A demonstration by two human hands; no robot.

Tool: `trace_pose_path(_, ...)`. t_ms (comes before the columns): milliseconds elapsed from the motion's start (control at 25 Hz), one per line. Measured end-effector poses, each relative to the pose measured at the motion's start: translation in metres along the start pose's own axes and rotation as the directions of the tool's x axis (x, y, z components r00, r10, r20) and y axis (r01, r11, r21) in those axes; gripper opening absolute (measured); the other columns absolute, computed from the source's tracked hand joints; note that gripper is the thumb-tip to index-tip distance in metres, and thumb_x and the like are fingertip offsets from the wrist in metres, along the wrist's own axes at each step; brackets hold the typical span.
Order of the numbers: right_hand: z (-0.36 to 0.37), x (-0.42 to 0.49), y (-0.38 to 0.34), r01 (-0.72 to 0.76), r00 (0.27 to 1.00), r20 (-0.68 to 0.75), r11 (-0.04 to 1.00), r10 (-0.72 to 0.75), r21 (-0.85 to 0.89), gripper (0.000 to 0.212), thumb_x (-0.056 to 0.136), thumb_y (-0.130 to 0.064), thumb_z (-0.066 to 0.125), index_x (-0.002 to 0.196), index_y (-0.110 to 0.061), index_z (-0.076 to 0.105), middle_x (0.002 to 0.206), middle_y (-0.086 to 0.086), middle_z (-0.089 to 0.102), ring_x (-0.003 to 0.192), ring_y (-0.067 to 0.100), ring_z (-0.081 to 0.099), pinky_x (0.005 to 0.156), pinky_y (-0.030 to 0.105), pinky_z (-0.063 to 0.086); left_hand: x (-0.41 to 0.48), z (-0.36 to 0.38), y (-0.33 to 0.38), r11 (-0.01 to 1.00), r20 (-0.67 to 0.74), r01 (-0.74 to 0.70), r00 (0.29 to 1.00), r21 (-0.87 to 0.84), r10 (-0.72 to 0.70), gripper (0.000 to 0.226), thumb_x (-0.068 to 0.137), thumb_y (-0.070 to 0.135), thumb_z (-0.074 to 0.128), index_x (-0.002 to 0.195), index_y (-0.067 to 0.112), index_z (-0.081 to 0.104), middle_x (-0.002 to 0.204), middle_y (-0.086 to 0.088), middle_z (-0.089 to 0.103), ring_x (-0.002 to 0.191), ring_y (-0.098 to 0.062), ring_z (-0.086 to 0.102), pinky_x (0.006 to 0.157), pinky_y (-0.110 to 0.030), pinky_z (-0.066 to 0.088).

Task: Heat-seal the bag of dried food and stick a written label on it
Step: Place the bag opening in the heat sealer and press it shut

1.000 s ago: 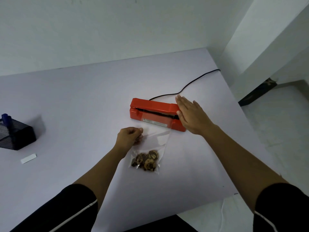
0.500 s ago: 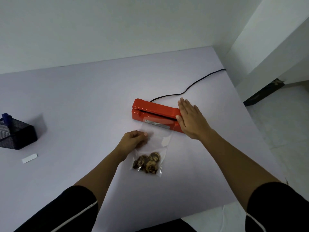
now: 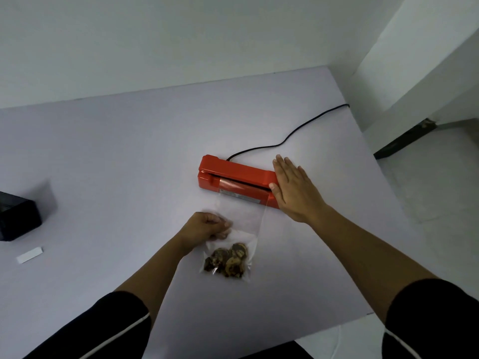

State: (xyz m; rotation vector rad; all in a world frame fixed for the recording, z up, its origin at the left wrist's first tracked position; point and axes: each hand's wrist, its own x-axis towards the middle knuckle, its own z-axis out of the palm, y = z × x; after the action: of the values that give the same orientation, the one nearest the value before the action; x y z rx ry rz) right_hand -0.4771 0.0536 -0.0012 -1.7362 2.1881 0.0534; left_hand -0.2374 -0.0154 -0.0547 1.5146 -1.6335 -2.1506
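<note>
A red heat sealer [image 3: 233,174] lies in the middle of the white table, its jaw slightly raised. A clear plastic bag [image 3: 242,218] holds brown dried food [image 3: 226,259] at its near end, and its open top lies in the sealer's slot. My left hand [image 3: 207,226] pinches the bag's left edge with curled fingers. My right hand [image 3: 294,187] lies flat, fingers straight, on the right end of the sealer's lid. A small white label strip [image 3: 29,254] lies at the left on the table.
The sealer's black cord [image 3: 290,134] runs back to the table's right edge. A black mesh holder [image 3: 15,220] stands at the far left. The table [image 3: 116,156] ends close on the right and near side; a wall stands behind.
My left hand has slid the bag forward, so its open top now lies inside the sealer's slot. My right hand has stayed on the lid's right end.
</note>
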Motion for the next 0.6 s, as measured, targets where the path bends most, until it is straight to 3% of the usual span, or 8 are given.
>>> trace_pose_path(400,-0.0006,-0.0003,0.0,0.002,1.0,-0.004,1.0,-0.002,0.01,0.06,0.1,-0.038,0.021,0.148,-0.01,0.0,0.158,0.007,-0.003,0.146,0.019,-0.005,0.116,0.033,-0.002,0.0055,-0.0028,-0.0021,0.999,-0.003,0.019,1.0,0.049,-0.019,0.025,0.079,0.021,0.073,0.088,-0.003,0.073,0.077,-0.012,0.071,0.059,-0.009,0.063,0.067,-0.026,0.051)
trace_pose_path(600,0.0003,-0.0004,0.0004,0.004,1.0,-0.012,1.0,-0.004,0.011,0.06,0.1,-0.038,0.021,0.148,-0.01,0.0,0.158,0.007,-0.002,0.146,0.019,-0.004,0.116,0.033,-0.002,0.0047,-0.0029,-0.0022,0.998,0.005,0.016,1.0,0.055,-0.016,0.026,0.079,0.022,0.073,0.088,-0.002,0.073,0.081,-0.014,0.072,0.061,-0.009,0.063,0.067,-0.026,0.051)
